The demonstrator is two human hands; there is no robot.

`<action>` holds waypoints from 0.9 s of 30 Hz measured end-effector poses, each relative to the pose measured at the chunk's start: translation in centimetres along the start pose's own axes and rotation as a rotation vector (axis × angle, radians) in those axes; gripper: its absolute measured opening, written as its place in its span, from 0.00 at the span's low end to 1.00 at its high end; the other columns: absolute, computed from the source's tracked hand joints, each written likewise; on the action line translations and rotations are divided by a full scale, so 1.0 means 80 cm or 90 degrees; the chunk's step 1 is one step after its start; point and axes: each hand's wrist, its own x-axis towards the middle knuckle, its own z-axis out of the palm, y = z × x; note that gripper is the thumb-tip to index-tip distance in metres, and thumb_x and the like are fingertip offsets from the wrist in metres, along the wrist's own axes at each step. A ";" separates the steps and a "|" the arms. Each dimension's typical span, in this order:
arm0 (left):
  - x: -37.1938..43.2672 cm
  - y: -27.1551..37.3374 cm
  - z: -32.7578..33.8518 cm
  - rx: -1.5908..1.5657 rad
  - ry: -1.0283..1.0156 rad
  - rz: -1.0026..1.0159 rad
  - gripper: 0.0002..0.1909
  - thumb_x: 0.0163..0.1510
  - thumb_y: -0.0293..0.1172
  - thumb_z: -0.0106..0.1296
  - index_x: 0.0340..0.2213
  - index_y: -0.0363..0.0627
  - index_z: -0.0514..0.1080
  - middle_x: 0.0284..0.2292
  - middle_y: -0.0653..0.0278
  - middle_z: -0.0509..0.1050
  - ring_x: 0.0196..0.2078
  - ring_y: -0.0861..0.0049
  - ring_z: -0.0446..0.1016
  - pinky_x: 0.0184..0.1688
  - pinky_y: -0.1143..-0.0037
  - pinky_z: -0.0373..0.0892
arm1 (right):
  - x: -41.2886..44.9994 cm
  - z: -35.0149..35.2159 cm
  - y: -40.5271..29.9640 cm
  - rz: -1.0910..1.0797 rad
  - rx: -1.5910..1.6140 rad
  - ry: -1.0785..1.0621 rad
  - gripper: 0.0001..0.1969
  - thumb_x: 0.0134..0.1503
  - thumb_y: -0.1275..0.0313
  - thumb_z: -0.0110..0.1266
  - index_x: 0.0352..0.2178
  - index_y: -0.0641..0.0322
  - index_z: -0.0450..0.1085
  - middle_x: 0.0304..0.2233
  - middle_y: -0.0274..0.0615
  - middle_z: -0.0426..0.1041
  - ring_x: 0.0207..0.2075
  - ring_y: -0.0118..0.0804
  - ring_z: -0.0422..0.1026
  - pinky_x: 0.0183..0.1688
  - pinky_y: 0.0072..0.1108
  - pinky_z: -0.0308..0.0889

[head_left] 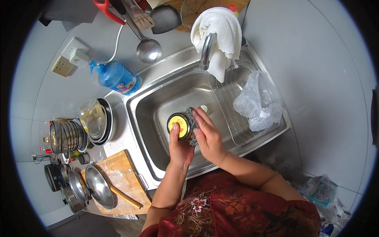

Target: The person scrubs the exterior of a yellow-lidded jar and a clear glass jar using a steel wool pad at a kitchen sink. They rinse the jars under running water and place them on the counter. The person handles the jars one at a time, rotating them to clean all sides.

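Over the stainless steel sink (157, 109), my left hand (181, 148) grips a jar (179, 126), its thumb lying on the yellow lid with a dark rim. My right hand (208, 136) presses a grey scrubbing pad (192, 118) against the jar's right side, fingers extended. Part of the pad is hidden behind the fingers. Beyond the hands, the sink's drain area shows a small pale round piece (204, 109). The chrome faucet (207, 51) has a white cloth (220, 32) draped over it.
A wire rack (229, 118) at the sink's right bears a crumpled clear plastic bag (259, 102). Blue pump bottle (120, 78) stands at the upper left corner. Stacked bowls (111, 121), a wooden board (124, 177) with a metal lid (99, 186) and rolling pin (125, 197) lie left.
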 end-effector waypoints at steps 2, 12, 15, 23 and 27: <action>-0.008 -0.008 -0.002 0.051 -0.019 -0.032 0.30 0.54 0.50 0.50 0.53 0.46 0.63 0.50 0.60 0.70 0.54 0.66 0.68 0.56 0.61 0.63 | 0.023 -0.005 0.015 0.041 0.046 -0.017 0.17 0.60 0.76 0.43 0.49 0.72 0.67 0.51 0.56 0.68 0.53 0.52 0.68 0.55 0.30 0.62; -0.003 0.007 -0.011 0.140 -0.038 -0.136 0.31 0.51 0.53 0.53 0.51 0.48 0.65 0.46 0.59 0.72 0.48 0.64 0.72 0.47 0.60 0.70 | 0.040 -0.019 0.032 0.090 0.101 -0.092 0.13 0.58 0.72 0.47 0.38 0.70 0.74 0.39 0.51 0.75 0.40 0.46 0.73 0.45 0.28 0.67; 0.007 0.018 -0.018 0.017 0.015 -0.086 0.26 0.51 0.53 0.53 0.46 0.51 0.68 0.43 0.62 0.73 0.44 0.70 0.72 0.39 0.68 0.70 | 0.007 -0.028 0.011 0.010 -0.002 -0.077 0.12 0.57 0.76 0.49 0.41 0.67 0.73 0.44 0.47 0.72 0.46 0.46 0.69 0.50 0.29 0.64; 0.012 0.046 -0.007 0.012 -0.157 -0.057 0.39 0.46 0.54 0.57 0.55 0.45 0.63 0.54 0.48 0.63 0.56 0.49 0.64 0.52 0.51 0.68 | 0.014 -0.061 0.058 0.401 0.522 0.193 0.14 0.63 0.67 0.47 0.40 0.69 0.72 0.35 0.37 0.76 0.36 0.27 0.72 0.42 0.20 0.66; 0.004 0.027 -0.003 0.035 -0.157 -0.108 0.42 0.46 0.49 0.57 0.59 0.43 0.57 0.55 0.48 0.62 0.56 0.49 0.65 0.51 0.49 0.67 | 0.031 -0.053 0.036 0.254 0.371 0.116 0.13 0.59 0.73 0.49 0.42 0.70 0.72 0.40 0.41 0.75 0.41 0.31 0.72 0.47 0.21 0.64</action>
